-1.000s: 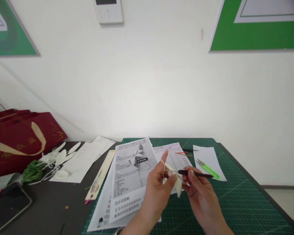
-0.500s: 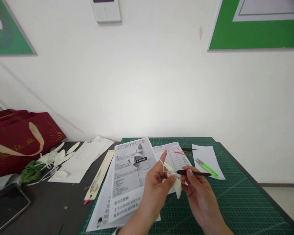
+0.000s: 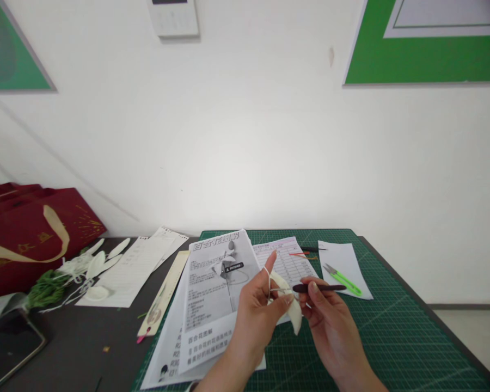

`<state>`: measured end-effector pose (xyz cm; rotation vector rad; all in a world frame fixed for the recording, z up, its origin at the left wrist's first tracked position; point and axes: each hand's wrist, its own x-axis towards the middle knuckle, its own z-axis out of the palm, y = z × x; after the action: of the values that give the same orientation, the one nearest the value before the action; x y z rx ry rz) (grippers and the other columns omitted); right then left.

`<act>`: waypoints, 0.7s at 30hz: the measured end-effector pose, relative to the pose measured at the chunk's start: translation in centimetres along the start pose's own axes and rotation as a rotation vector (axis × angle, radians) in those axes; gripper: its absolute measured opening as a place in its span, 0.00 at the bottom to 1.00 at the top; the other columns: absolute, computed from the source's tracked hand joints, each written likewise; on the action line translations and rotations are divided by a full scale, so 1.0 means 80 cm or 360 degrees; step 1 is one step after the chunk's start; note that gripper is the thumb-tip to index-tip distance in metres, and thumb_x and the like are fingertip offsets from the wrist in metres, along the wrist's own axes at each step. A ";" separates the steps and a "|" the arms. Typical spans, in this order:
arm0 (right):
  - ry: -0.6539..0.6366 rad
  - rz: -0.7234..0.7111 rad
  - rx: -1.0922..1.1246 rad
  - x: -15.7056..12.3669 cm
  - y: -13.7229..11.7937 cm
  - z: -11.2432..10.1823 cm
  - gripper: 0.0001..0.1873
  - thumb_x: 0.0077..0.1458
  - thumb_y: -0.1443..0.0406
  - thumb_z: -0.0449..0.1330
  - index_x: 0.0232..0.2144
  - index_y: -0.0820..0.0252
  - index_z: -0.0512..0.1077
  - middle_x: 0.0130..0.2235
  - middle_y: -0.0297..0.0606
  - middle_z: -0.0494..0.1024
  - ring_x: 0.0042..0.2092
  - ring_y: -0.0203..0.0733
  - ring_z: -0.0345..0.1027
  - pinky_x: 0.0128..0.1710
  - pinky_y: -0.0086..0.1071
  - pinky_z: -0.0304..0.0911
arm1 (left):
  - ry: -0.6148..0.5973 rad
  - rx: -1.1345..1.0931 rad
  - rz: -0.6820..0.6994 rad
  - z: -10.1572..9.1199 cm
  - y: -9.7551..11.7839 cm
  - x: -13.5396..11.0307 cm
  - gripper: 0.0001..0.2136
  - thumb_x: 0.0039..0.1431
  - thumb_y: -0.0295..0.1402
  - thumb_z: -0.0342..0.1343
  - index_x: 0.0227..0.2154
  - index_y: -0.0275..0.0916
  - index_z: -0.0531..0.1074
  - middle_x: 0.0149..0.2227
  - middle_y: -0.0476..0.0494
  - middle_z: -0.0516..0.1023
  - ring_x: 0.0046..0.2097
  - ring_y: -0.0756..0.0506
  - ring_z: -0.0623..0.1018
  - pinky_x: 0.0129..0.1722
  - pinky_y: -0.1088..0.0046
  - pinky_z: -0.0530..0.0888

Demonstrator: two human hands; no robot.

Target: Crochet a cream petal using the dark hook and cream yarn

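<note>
Between my hands is a white crocheted petal [image 3: 295, 314], pinched by the thumb and fingers of my left hand [image 3: 261, 305]. White yarn [image 3: 268, 276] loops over my raised left index finger and runs down to the piece. My right hand [image 3: 329, 316] grips a crochet hook [image 3: 318, 288] by its dark handle, holding it nearly level. The hook's thin metal shaft points left into the work; its tip is hidden by my left hand and the yarn. The fingers of my right hand are close to the petal's right edge.
Printed pattern sheets [image 3: 212, 283] lie on a green cutting mat [image 3: 392, 326]. Green thread snips [image 3: 345, 280] rest on white paper at the right. Leftward are a ruler [image 3: 163, 296], white crocheted petals [image 3: 96, 265], green yarn [image 3: 47, 288], a phone [image 3: 12, 348] and a red gift bag [image 3: 81, 218].
The crochet hook has shifted slightly left, its handle tilting a little less. Both hands keep their grips. The whole view has drifted slightly.
</note>
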<state>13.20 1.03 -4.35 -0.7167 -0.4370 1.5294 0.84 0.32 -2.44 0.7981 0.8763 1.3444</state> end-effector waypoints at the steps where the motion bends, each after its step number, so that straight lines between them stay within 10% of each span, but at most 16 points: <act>1: -0.0003 0.0002 -0.0002 0.000 0.000 0.000 0.14 0.37 0.62 0.74 0.27 0.62 0.78 0.24 0.35 0.79 0.23 0.30 0.69 0.24 0.21 0.67 | -0.0002 -0.0011 0.0001 0.000 0.000 0.000 0.35 0.44 0.24 0.66 0.58 0.48 0.65 0.25 0.54 0.67 0.29 0.51 0.68 0.35 0.73 0.68; 21: 0.0013 0.0012 0.0052 0.001 -0.001 -0.002 0.14 0.37 0.62 0.74 0.26 0.61 0.77 0.24 0.34 0.79 0.24 0.30 0.69 0.24 0.21 0.68 | 0.0071 0.0264 0.0263 0.001 -0.012 -0.001 0.32 0.48 0.32 0.65 0.58 0.46 0.64 0.28 0.50 0.76 0.32 0.47 0.74 0.42 0.68 0.71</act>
<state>13.36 1.08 -4.43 -0.6999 -0.4027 1.5369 1.38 0.20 -3.23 0.9895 0.9833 1.4513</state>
